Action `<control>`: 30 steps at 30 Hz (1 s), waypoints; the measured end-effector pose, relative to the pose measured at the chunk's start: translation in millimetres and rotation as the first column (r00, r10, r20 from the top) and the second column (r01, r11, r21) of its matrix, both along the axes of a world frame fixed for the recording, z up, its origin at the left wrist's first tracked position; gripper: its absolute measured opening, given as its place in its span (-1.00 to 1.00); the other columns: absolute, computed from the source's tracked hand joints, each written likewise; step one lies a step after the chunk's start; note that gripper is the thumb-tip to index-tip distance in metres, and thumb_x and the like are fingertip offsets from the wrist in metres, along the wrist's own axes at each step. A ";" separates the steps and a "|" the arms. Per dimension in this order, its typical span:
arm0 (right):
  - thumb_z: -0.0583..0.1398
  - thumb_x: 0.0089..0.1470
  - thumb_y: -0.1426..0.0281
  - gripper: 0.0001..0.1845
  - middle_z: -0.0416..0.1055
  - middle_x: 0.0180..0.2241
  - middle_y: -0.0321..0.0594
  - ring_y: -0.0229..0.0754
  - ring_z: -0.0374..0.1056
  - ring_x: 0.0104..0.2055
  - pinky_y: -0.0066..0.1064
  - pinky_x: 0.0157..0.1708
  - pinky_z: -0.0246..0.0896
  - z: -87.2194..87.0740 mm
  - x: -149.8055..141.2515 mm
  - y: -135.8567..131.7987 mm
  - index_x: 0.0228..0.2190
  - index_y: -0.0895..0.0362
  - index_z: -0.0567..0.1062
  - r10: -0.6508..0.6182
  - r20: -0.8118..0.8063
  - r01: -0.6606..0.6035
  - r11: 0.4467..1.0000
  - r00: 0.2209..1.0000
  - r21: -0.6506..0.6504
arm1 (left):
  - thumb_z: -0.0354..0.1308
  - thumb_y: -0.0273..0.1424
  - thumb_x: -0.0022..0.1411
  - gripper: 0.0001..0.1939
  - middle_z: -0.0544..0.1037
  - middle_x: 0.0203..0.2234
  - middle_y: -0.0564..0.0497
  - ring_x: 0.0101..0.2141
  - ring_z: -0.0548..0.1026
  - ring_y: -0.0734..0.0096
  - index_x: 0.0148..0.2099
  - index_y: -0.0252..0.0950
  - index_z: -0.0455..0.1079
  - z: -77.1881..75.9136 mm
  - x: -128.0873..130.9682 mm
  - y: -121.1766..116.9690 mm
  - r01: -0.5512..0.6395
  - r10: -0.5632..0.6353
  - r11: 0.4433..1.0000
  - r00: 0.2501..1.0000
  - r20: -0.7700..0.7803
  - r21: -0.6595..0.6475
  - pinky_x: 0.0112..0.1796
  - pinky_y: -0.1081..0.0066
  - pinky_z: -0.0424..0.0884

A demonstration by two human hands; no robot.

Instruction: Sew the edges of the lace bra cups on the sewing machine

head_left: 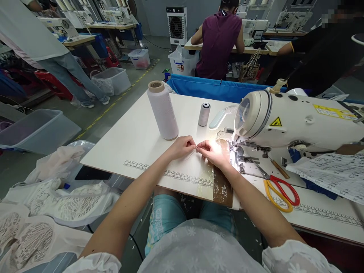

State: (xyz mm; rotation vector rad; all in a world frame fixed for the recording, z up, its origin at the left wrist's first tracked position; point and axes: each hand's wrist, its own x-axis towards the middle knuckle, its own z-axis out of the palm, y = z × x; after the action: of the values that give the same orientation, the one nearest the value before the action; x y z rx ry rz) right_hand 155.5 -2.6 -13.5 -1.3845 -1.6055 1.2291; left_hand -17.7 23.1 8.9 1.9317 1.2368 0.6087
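Grey wall (155, 19), grey floor (133, 94), yellow line (113, 104)

White tabletop (127, 140): large thread cone (164, 113), small spool (204, 115) standing; sewing machine (298, 113), scissors (272, 178) at right.

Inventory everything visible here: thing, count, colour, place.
Table: one, white, centre
Thread cone: one, white, on table
Small spool: one, white, right of cone
Apparent thread: count unclear, pale, over table
Sewing machine: one, white, right
Scissors: one pair, red-and-yellow handles, near machine
Wooden-handled tool: one, brown, near scissors
Paper: at least one, white, far right
Garments: several, pale, lower left
Cloth trough: one, blue, behind table
Bins: several, translucent, mostly left
Air cooler: one, white, back
Other machines: several, white, background
Co-workers: three, clothes pale, purple, black, background
Left hand: one, bare, over table
Right hand: one, bare, near machine
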 end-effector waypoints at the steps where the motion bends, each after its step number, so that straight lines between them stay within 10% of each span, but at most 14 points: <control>1: 0.20 0.03 0.32 -0.83 0.43 -0.41 -0.27 -0.38 0.30 -0.56 -0.57 -0.67 0.19 0.1 0.2 0.3 -0.34 0.16 0.42 -0.002 -0.008 0.002 1.000 1.000 -0.007 | 0.08 -0.32 0.07 -0.85 0.48 -0.51 0.05 -0.47 0.36 0.42 -0.45 -0.28 0.35 -0.3 -0.4 0.4 0.002 -0.002 1.000 1.000 -0.002 0.001 -0.47 0.44 0.22; 30: 0.19 0.04 0.32 -0.85 0.33 -0.60 -0.36 -0.32 0.26 -0.62 -0.51 -0.68 0.17 3.6 2.5 4.1 -0.48 0.12 0.37 0.070 -0.018 -0.071 0.990 0.997 -0.121 | 0.12 -0.25 0.11 -0.79 0.49 -0.35 -0.02 -0.35 0.39 0.37 -0.40 -0.30 0.39 -2.3 1.6 12.0 0.085 -0.084 0.995 0.996 0.006 -0.057 -0.36 0.42 0.26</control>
State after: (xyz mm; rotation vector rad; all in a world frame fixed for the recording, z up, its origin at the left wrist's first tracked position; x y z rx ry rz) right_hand 158.0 1.5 -9.8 -1.4006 -1.6048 1.3962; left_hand -16.1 35.1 6.6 1.9234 1.1516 0.5274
